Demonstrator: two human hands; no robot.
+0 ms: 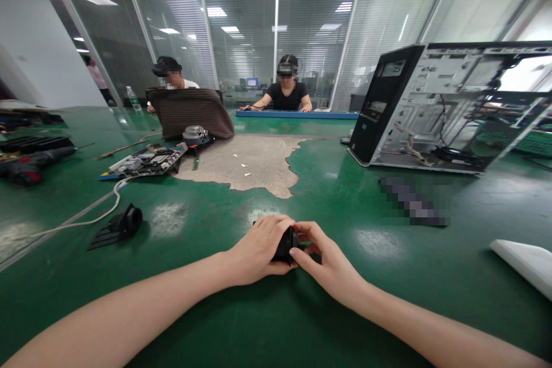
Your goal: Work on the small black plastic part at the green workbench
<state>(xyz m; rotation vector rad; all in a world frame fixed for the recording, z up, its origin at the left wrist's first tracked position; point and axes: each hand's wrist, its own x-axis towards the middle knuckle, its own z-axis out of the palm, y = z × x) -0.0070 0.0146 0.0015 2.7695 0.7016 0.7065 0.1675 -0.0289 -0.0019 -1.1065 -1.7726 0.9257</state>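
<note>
A small black plastic part (284, 246) lies between my two hands, low over the green tabletop. My left hand (261, 244) is wrapped over its top and left side. From the right, the thumb and fingers of my right hand (319, 253) pinch its end. Most of the part is covered by my fingers, so its exact kind cannot be made out. Farther left on the table rests a black plastic bracket with a round collar (123, 225), apart from both hands.
An opened computer case (388, 109) stands at the right, near a blurred dark flat object (414, 201). A white object (526, 264) sits at the right edge. Left lie a circuit board (150, 161), a cable (116, 198) and a power drill (32, 164). Two people sit across the table.
</note>
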